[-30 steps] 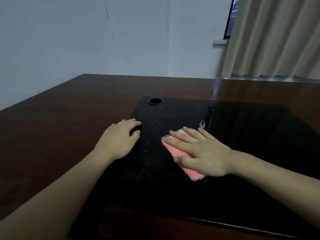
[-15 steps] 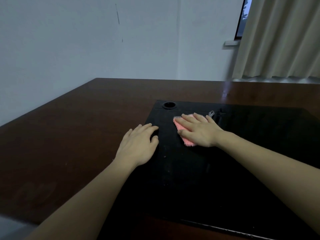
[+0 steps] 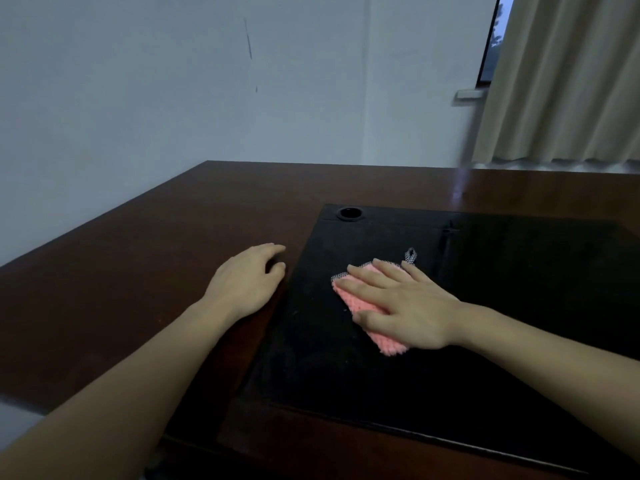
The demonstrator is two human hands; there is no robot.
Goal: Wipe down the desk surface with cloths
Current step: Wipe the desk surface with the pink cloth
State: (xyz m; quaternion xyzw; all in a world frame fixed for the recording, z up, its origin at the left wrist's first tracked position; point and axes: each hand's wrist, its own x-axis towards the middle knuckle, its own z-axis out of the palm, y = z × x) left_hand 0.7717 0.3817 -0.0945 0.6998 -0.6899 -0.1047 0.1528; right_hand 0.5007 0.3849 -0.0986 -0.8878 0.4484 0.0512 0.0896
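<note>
At about eight o'clock in the view, the left hand (image 3: 247, 284) rests palm down on the brown desk (image 3: 138, 271), its fingers loosely bent and holding nothing, the fingertips just short of the left edge of the black inlaid panel (image 3: 346, 375) that fills the desk's middle and right. Up at twelve o'clock from that hand's fingertips, near the panel's far left corner, sits a round black grommet hole (image 3: 349, 213). Toward three o'clock of the left hand, the right hand (image 3: 403, 306) lies flat on the pink cloth (image 3: 360, 303), fingers straight and slightly spread, pressing it against the black panel. The cloth lies on the panel's left half, its near end poking out below the palm at six o'clock and a small checked hanging loop (image 3: 410, 255) sticking out past the fingertips at one o'clock. Far off at two o'clock, a beige curtain (image 3: 568, 81) hangs beside a sliver of window (image 3: 493, 39).
</note>
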